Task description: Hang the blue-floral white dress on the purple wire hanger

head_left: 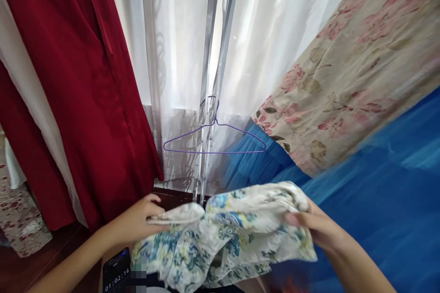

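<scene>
Hands gripping floral cloth, purple hanger on curtain ahead, red garment left

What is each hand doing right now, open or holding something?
Left hand: closed on one end of the blue floral garment.
Right hand: closed on the other end of the same garment.

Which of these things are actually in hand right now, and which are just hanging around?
In hand:
- blue floral garment, gripped by left hand and right hand

Around, untouched:
- purple wire hanger on the metal pole
- red garment
- pink floral fabric
- blue fabric
- phone
</scene>
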`<state>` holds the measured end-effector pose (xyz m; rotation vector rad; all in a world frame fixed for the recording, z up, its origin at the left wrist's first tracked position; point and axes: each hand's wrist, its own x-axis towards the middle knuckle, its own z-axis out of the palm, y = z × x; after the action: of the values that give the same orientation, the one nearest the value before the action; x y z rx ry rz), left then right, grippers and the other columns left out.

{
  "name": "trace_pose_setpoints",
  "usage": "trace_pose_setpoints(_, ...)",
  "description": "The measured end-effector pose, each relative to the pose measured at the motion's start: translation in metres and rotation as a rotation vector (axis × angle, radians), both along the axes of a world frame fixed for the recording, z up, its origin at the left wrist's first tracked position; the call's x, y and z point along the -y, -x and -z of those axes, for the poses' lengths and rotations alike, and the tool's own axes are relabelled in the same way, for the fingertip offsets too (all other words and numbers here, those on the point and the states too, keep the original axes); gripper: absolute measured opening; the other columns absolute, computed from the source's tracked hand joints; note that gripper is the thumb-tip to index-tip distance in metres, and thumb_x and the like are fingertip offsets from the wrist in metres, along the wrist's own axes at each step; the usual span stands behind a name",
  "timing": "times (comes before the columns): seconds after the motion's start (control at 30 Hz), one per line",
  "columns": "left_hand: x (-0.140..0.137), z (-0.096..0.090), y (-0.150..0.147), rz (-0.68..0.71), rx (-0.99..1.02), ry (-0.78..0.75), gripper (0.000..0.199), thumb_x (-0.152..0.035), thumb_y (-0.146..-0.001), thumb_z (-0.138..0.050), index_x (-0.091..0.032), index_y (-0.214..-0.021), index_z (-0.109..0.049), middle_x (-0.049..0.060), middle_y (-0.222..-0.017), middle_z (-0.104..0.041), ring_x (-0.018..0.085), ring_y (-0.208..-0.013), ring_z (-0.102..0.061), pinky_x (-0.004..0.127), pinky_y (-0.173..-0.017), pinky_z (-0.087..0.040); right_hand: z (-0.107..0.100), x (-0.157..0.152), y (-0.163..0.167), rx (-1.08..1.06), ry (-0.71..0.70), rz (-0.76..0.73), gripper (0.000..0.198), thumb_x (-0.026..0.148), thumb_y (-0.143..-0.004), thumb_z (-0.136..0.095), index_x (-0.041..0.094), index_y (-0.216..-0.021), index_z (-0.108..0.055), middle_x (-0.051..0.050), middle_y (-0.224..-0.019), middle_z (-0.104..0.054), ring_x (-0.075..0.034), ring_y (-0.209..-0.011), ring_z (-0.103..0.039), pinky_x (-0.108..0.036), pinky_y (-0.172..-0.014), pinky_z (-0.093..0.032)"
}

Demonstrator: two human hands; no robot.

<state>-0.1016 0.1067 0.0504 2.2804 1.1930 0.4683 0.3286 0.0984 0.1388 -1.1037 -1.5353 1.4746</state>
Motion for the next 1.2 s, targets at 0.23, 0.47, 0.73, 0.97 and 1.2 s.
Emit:
trace_pose_setpoints(0.23, -0.102, -0.040, 0.059, -0.170, -0.273, -0.376, 0.030, -0.050, -0.087, -0.057, -0.025, -0.096, -0.072, 0.007, -0.115, -0.068, 0.028, -0.110, -0.057, 0.039, -0.094, -0.036, -0.011, -0.101, 0.053, 0.540, -0.647, 0.105, 0.031, 0.029, -0.076, -0.063, 0.018, -0.105, -0.068, -0.006, -0.092, -0.072, -0.023, -0.079, -0.065, -0.029, -0.070, -0.050)
trace_pose_setpoints(0.47, -0.143, -0.102, 0.040, -0.098, -0.150, -0.603, 0.034, -0.040, -0.096, -0.041, -0.025, -0.100, -0.071, 0.006, -0.114, -0.066, 0.025, -0.121, -0.049, 0.040, -0.103, -0.035, 0.029, -0.152, 0.059, 0.711, -0.740, 0.295, 0.028, 0.038, -0.088, -0.045, 0.019, -0.076, -0.062, -0.006, -0.074, -0.069, -0.024, -0.070, -0.063, -0.028, -0.060, -0.041)
trace_pose_setpoints(0.73, -0.140, -0.128, -0.036, -0.178, 0.224, -0.509, 0.036, -0.046, -0.088, -0.055, -0.015, -0.069, -0.056, -0.002, -0.064, -0.049, 0.013, -0.066, -0.048, 0.023, -0.063, -0.038, 0.024, -0.102, 0.062, 0.786, -0.807, 0.185, 0.021, 0.033, -0.089, -0.046, 0.021, -0.097, -0.062, -0.003, -0.078, -0.070, -0.023, -0.072, -0.065, -0.028, -0.065, -0.043)
trace_pose_setpoints(0.97, -0.144, -0.129, -0.021, -0.153, 0.527, 0.072, 0.037, -0.046, -0.075, -0.071, -0.011, -0.085, -0.070, 0.005, -0.076, -0.067, 0.017, -0.068, -0.060, 0.025, -0.060, -0.046, -0.005, -0.102, -0.004, 0.813, -0.772, 0.598, 0.050, 0.036, -0.086, -0.054, 0.021, -0.133, -0.052, -0.005, -0.082, -0.071, -0.027, -0.078, -0.067, -0.030, -0.066, -0.044)
trace_pose_setpoints(1.2, -0.129, -0.121, -0.036, -0.432, 0.860, 0.328, 0.052, -0.047, -0.095, -0.043, -0.005, -0.088, -0.073, 0.017, -0.085, -0.074, 0.032, -0.075, -0.072, 0.049, -0.071, -0.056, -0.036, -0.107, -0.005, 0.181, -0.297, 0.144, 0.040, 0.052, -0.088, -0.052, 0.014, -0.085, -0.066, -0.005, -0.072, -0.070, -0.023, -0.074, -0.068, -0.032, -0.068, -0.052)
